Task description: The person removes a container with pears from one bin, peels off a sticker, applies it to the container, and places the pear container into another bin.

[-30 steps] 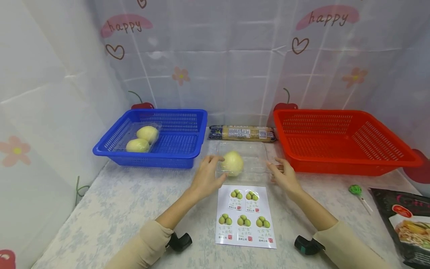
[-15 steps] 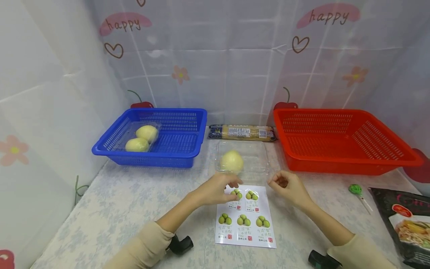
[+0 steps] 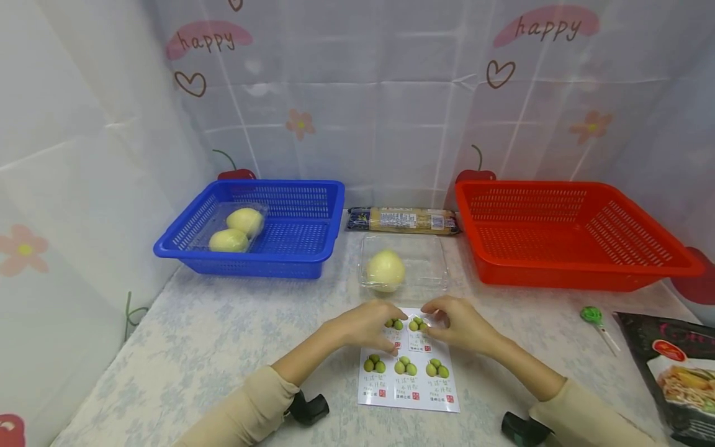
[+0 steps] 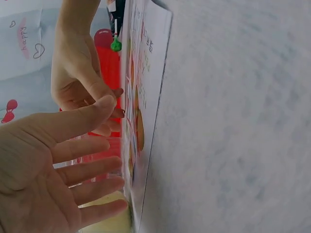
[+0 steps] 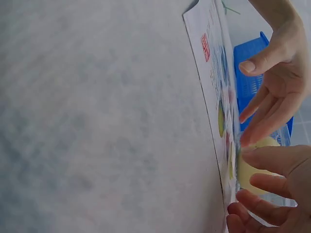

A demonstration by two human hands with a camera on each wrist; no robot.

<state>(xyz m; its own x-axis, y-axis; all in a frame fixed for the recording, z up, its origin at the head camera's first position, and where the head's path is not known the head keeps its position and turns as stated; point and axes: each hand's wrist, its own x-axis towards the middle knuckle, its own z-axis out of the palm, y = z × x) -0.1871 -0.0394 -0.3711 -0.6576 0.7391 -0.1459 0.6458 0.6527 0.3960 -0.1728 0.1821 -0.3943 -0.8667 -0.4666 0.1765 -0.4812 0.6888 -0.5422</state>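
Both hands (image 3: pixel 365 326) (image 3: pixel 455 324) now lowered onto sticker sheet (image 3: pixel 409 372) (fingertips touching)

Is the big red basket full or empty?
Empty. The red plastic basket shows only its bare slotted floor and walls in the head view; nothing lies inside.

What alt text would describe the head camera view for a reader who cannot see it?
Two hands, the left hand and the right hand, rest their fingers on a sticker sheet on a table. Behind it a clear box holds a pale fruit, between a blue basket and a red basket.
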